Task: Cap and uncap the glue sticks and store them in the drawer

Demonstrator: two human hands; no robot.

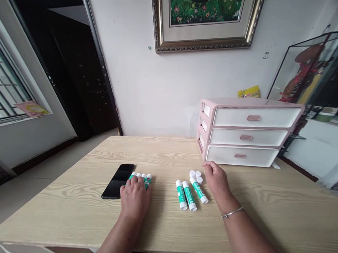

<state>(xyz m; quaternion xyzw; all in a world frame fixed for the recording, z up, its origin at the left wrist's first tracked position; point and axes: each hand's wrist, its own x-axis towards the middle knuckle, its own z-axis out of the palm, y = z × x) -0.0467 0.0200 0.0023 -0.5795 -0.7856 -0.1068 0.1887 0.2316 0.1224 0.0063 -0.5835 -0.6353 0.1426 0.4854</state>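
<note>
My left hand lies over a row of several green-and-white glue sticks, fingers curled across them and thumb at their right side. Only the white upper ends and a bit of green label show past the fingers. Closed, my right hand rests right of some small round white caps; a sliver of white shows by its fingers, but what they hold is hidden. Between the hands lie three more glue sticks, side by side and slightly tilted, the rightmost with its upper end against the caps.
A black phone lies flat left of my left hand. At the table's back right stands a pink-and-white drawer unit, with a yellow packet behind its top. The wooden table meets the wall at the back.
</note>
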